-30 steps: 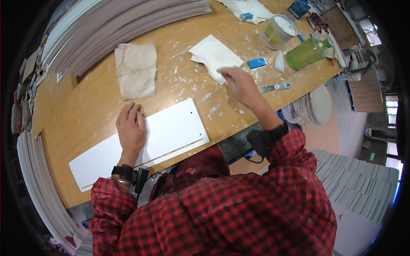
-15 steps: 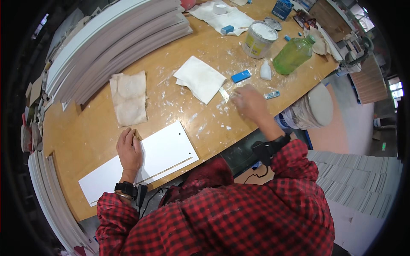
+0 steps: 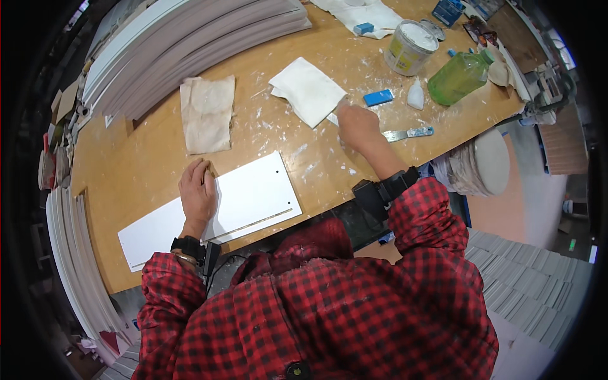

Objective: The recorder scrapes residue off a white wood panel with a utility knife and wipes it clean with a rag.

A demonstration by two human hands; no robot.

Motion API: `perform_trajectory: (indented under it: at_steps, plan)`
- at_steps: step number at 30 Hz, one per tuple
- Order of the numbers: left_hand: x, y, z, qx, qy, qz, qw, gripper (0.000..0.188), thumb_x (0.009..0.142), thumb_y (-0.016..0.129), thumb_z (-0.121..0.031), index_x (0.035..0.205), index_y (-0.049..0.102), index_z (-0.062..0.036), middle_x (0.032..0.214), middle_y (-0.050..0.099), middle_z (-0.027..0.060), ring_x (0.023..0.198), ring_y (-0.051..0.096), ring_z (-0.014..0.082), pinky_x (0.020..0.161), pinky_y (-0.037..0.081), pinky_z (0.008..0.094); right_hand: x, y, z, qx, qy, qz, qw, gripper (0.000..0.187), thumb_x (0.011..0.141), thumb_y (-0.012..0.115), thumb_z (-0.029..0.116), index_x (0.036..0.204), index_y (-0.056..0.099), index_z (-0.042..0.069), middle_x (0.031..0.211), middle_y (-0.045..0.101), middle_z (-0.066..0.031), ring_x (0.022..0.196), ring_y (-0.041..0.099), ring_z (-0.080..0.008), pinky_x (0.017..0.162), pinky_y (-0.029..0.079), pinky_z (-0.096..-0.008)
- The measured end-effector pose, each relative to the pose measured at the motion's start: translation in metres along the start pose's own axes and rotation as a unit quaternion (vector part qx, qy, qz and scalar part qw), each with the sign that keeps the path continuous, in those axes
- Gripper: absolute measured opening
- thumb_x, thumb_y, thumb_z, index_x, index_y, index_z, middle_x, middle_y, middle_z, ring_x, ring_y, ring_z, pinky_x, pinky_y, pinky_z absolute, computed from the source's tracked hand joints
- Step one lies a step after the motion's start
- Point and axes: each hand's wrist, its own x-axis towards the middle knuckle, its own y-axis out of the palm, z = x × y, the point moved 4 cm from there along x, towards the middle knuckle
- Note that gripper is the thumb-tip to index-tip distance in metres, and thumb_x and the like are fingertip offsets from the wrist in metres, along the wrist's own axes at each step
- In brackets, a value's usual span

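A long white board (image 3: 256,190) lies at the table's near edge, with small dark holes at its right end and a groove along its near side. My left hand (image 3: 197,195) rests on it, fingers curled together; whatever they may hold is hidden. My right hand (image 3: 361,130) is closed at the right corner of a folded white cloth (image 3: 307,92). A pale flat strip (image 3: 332,118) shows between that hand and the cloth, but what the fingers grip cannot be made out. Just right of this hand lies a putty knife (image 3: 410,133) with a blue-patterned handle.
A beige cloth (image 3: 208,114) lies beyond the board. To the right are a blue block (image 3: 379,97), a small white bottle (image 3: 415,95), a tub of white paste (image 3: 410,49) and a green jug (image 3: 457,77). Stacked panels (image 3: 209,47) stand at the far left.
My right hand has moved left to the white cloth's corner, uncovering the putty knife's blade. The whole view has shifted a little. My left hand stays on the board.
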Motion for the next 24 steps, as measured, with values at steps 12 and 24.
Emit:
perform_trajectory:
  at_steps: [12,24]
  plan:
    - [-0.004,-0.002,-0.004,-0.021,0.011,-0.014,1.000,0.024,0.083,0.051,-0.014,0.103,0.061,-0.0054,0.112,0.056,0.0110,0.107,0.050,0.0281,0.094,0.035,0.0374,-0.088,0.001,0.023,0.206,0.007,-0.082,0.975,0.015,0.078,0.055,0.011,0.092,0.060,0.006,0.089,0.058,-0.0177,0.086,0.056,-0.0358,0.075,0.045,-0.0433]
    - [-0.008,-0.009,0.019,-0.263,-0.046,-0.050,0.962,0.028,0.083,0.050,-0.010,0.110,0.057,-0.0042,0.102,0.059,0.0137,0.093,0.056,0.0289,0.085,0.041,0.0371,-0.133,0.052,0.220,0.275,-0.125,-0.025,0.953,0.016,0.079,0.055,0.009,0.092,0.065,0.008,0.079,0.055,-0.0112,0.078,0.056,-0.0270,0.066,0.047,-0.0359]
